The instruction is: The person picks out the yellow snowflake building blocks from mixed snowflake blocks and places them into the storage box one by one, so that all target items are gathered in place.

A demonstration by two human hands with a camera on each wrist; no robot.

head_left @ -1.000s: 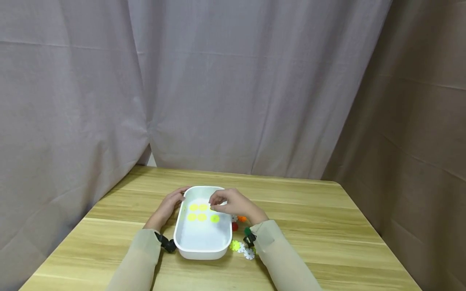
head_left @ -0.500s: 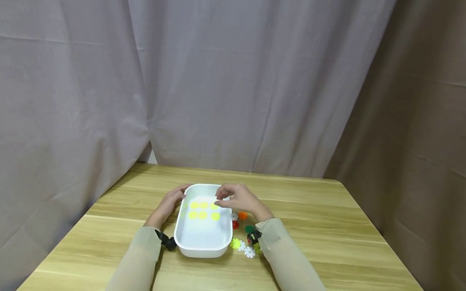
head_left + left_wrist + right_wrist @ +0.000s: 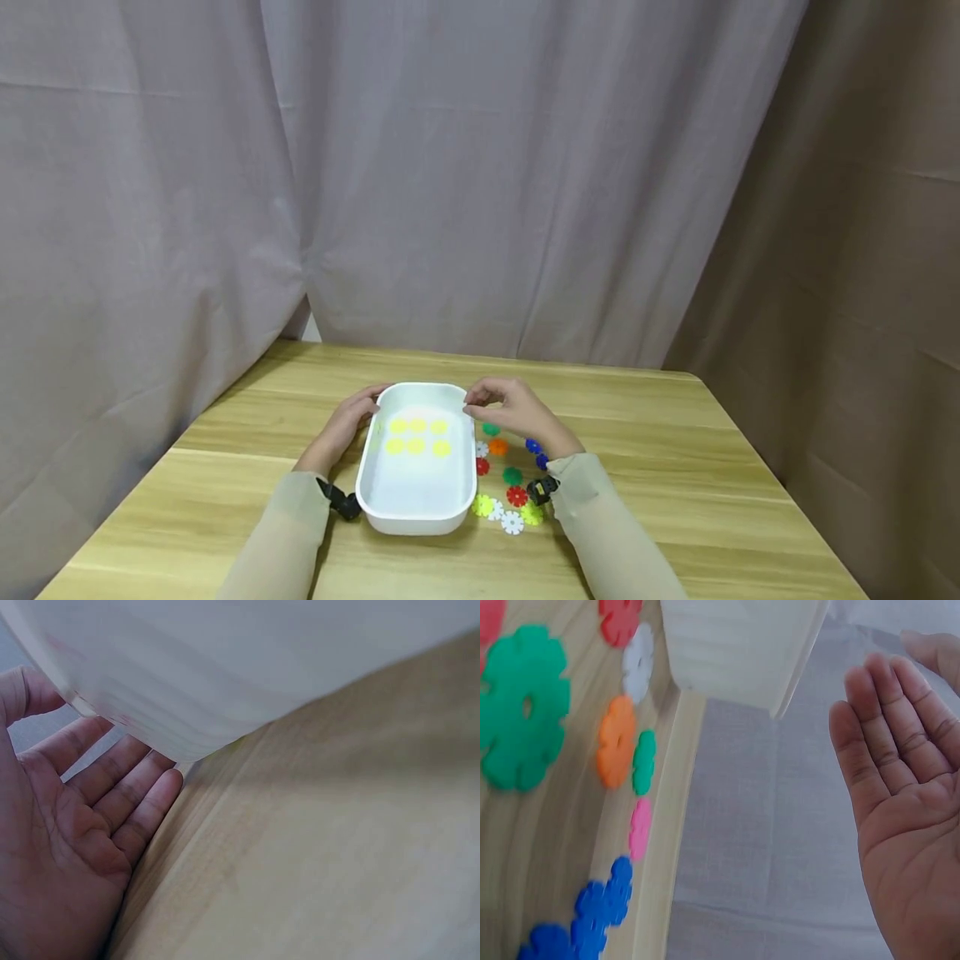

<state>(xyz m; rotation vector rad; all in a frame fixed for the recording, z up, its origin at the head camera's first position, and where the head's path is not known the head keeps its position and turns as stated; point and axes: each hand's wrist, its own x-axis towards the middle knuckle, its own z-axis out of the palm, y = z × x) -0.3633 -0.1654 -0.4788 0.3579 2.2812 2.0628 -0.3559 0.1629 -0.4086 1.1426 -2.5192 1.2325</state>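
Observation:
My left hand [image 3: 343,427] holds the white plastic tray [image 3: 417,492] at its far left side. In the left wrist view, the thumb [image 3: 30,691] is at the rim and the fingers [image 3: 124,776] lie along the outer wall. Several yellow snowflake discs [image 3: 416,447] lie flat in two rows inside the tray. Over the tray's far right edge hovers my right hand [image 3: 517,408], nothing held in it. Its fingers [image 3: 892,727] are loosely extended in the right wrist view, apart from the tray wall [image 3: 735,645].
Right of the tray, loose snowflake discs are scattered on the wooden table [image 3: 637,475]: green [image 3: 512,476], orange [image 3: 498,447], red [image 3: 517,497], white [image 3: 512,523], blue [image 3: 533,446] and yellow [image 3: 532,513]. A pink disc [image 3: 639,829] shows in the right wrist view. Grey curtains [image 3: 480,208] hang behind.
My right hand has drawn back from above the yellow discs to the right, past the tray's rim, uncovering the top-right yellow disc and more table discs. The left hand stays at the tray.

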